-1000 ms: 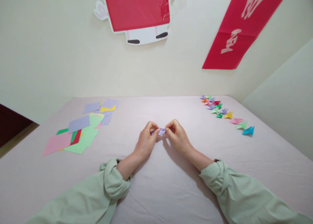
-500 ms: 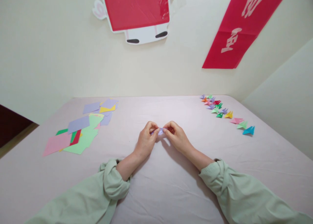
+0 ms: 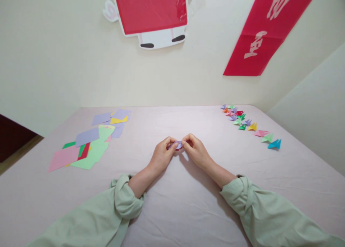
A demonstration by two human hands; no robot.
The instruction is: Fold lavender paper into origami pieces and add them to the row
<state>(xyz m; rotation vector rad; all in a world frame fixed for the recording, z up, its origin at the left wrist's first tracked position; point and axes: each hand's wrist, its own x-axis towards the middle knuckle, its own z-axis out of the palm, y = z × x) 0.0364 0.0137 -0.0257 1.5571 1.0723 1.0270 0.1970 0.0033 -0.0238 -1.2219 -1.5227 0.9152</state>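
A small folded lilac paper piece (image 3: 178, 144) is pinched between both hands at the middle of the pale pink tabletop (image 3: 172, 204). My left hand (image 3: 161, 155) grips its left end with curled fingers. My right hand (image 3: 195, 150) grips its right end the same way, fingertips almost touching the left ones. Most of the paper is hidden by the fingers. Both forearms wear rolled-up light green sleeves.
Loose flat paper sheets (image 3: 88, 141) in lilac, green, pink, yellow and red lie spread at the left. A row of several small folded paper shapes (image 3: 249, 126) runs along the right, ending in a blue one (image 3: 274, 144). Red posters hang on the cream wall behind.
The fingers have shifted slightly on the lilac paper and the two hands have drawn a little closer together. The hands stay in the same spot on the table.
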